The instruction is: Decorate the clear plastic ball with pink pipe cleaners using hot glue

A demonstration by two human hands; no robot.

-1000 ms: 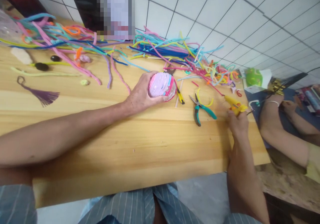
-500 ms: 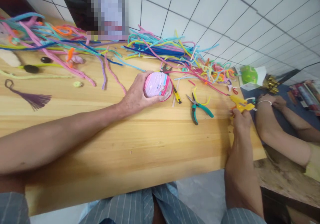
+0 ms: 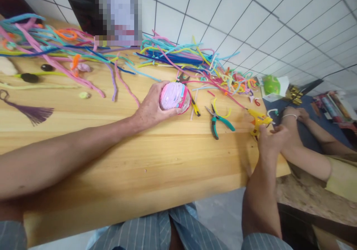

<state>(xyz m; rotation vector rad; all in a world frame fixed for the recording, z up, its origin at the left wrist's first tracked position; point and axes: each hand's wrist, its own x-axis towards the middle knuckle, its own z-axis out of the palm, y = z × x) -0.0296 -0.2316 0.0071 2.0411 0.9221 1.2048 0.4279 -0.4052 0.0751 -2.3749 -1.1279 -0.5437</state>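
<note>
My left hand (image 3: pixel 152 107) is wrapped round a round lilac-and-pink piece (image 3: pixel 172 96), its fingers behind and its thumb along the lower edge. The piece has a lilac, strand-covered face, a light blue patch and a bright pink rim. At the table's right side, a yellow glue gun (image 3: pixel 258 118) points its nozzle left. My right hand (image 3: pixel 272 136) is just behind it, thumb and fingers apart, and the gun's handle shows outside the hand. Whether a fingertip still touches the gun is hard to tell. Teal-handled pliers (image 3: pixel 219 123) lie open between my hands.
A yellow utility knife (image 3: pixel 196 107) lies beside the lilac piece. Bundles of coloured pipe cleaners (image 3: pixel 178 55) line the wall side. A purple tassel (image 3: pixel 30 110) lies at left. Another person's forearm (image 3: pixel 304 155) rests close to my right hand, near a green round object (image 3: pixel 271 84).
My right hand has loosened from the glue gun and drawn back off its handle, fingers spreading. The view has shifted slightly. My left hand keeps its hold.
</note>
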